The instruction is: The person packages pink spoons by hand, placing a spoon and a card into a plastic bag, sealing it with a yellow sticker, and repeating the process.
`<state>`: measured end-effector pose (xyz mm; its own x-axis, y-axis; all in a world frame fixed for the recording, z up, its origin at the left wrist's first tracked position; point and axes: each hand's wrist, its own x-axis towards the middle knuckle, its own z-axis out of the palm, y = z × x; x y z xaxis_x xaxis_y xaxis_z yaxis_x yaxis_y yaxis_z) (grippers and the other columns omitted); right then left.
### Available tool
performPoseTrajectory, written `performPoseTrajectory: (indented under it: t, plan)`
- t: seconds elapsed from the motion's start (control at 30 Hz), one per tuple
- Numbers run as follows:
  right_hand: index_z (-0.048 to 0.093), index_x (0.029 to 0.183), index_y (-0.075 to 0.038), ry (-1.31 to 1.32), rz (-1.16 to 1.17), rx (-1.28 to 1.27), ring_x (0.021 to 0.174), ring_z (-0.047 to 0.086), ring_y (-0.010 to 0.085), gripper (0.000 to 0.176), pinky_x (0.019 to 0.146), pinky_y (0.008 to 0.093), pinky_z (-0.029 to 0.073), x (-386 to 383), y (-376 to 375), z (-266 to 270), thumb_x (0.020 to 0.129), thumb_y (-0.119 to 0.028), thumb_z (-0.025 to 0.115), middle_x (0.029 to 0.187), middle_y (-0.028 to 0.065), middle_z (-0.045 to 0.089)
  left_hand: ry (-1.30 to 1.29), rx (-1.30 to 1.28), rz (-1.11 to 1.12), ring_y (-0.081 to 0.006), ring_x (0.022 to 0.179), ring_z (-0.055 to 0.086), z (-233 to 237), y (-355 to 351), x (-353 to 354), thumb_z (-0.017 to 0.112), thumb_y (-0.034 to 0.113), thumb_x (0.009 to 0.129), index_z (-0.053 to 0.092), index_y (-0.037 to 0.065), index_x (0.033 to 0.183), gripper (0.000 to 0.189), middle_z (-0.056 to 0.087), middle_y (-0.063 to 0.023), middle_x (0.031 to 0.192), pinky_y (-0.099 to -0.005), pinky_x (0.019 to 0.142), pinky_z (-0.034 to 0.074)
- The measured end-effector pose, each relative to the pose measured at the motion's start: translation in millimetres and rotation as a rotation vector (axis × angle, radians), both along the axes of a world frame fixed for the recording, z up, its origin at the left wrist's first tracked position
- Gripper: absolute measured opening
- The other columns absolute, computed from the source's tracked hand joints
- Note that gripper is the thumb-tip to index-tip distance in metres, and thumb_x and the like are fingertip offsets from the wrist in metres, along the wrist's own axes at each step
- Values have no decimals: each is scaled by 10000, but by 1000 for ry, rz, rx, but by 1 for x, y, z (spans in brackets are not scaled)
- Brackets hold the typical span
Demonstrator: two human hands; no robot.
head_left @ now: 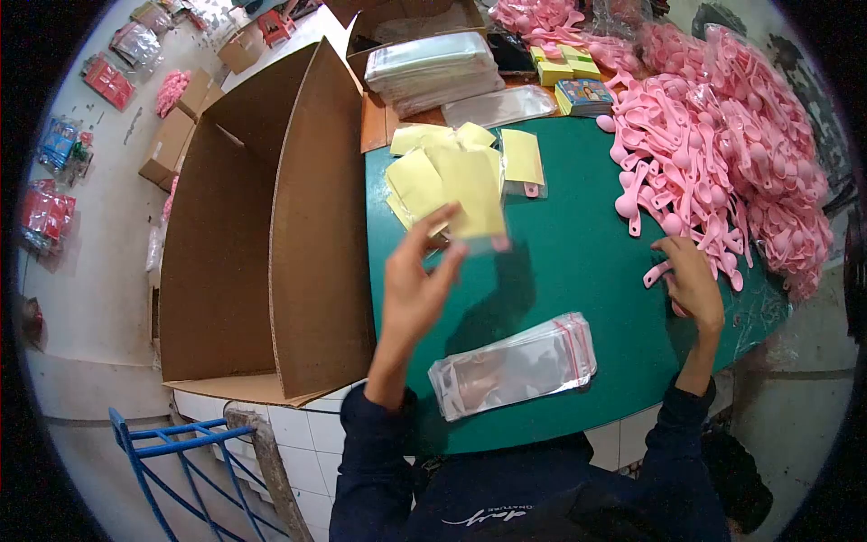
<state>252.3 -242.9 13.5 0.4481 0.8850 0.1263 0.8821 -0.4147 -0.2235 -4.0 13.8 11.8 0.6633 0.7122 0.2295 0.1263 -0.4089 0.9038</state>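
Observation:
My left hand [420,275] is over the left part of the green table, thumb and forefinger apart at the lower corner of a yellow card packet [474,190]. The packet's lower edge is blurred, and a bit of pink shows there. Beneath and beside it lie several more yellow packets [415,185]. At the near edge of the pink spoon pile [668,126], my right hand [694,287] curls its fingers around a pink spoon [657,274], partly hidden by the hand. Clear plastic sleeves [515,366] lie stacked between my forearms.
A tall open cardboard box [321,226] stands against the table's left side. At the back are a stack of clear bags [433,68], yellow card bundles [564,65] and a stack of printed cards [585,97]. A blue metal frame [190,447] is at lower left.

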Motion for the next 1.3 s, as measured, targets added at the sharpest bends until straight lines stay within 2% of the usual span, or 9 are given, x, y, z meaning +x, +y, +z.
performPoseTrajectory:
  t: [0.07,0.17,0.2,0.27,0.37,0.63,0.93,1.1,1.3]
  plan:
    - [571,977,-63,92,17,-52,964,516,291,302,785,407,383,5,-1,-14,693,39,591,965,83,558,-92,389,143,-230,789,613,-17,28,9,650,96,800,568,20,1102,323,603,-136,1049,-335,651,500]
    - [572,960,-61,-59,42,-52,939,514,274,247,779,406,380,-4,9,-18,724,9,589,932,80,546,29,351,-15,-288,795,606,4,0,3,655,123,792,586,13,974,224,601,-157,960,-365,725,472]
    - [575,962,-57,-76,67,-17,924,507,271,209,768,393,378,-6,12,-18,756,-19,584,910,88,536,168,245,-197,-189,825,615,6,-18,0,675,150,791,599,43,914,180,630,-89,926,-306,662,476]
    - [580,958,-53,4,89,91,906,507,279,197,751,390,387,-12,23,-16,764,-22,588,899,95,531,214,231,-484,-238,778,608,-10,-55,-2,720,193,747,594,51,902,244,573,-94,832,-332,670,483]
    - [592,1006,-42,198,111,326,816,541,237,236,727,326,424,-26,38,-2,771,-23,608,867,95,546,311,357,-440,-248,767,602,-28,-83,-1,720,179,735,587,50,905,251,561,-102,845,-349,672,483]
    - [606,974,1,909,28,689,812,529,69,206,722,229,441,-62,50,7,775,-25,650,856,8,562,243,-35,-488,-204,723,633,-37,-71,5,692,121,761,589,24,925,217,628,-91,803,-311,640,495]
    - [564,902,-14,711,98,205,729,537,85,192,680,226,449,-59,48,12,735,-23,659,791,14,546,159,-285,-417,-152,816,648,-27,-63,2,627,103,847,548,-12,905,151,672,-106,907,-285,723,518]
    - [574,900,-11,840,-10,542,681,564,90,101,627,233,463,-57,48,-1,829,-70,617,763,31,579,6,-704,-445,-166,856,653,-38,-53,-2,590,65,873,476,-7,953,157,677,-150,916,-270,730,524]
    - [566,955,0,861,-33,846,737,577,95,98,649,221,474,-62,52,-4,882,-64,574,784,25,562,-4,-803,-404,-155,853,648,-30,-51,0,616,61,858,477,-1,1014,218,674,-159,927,-259,737,522]
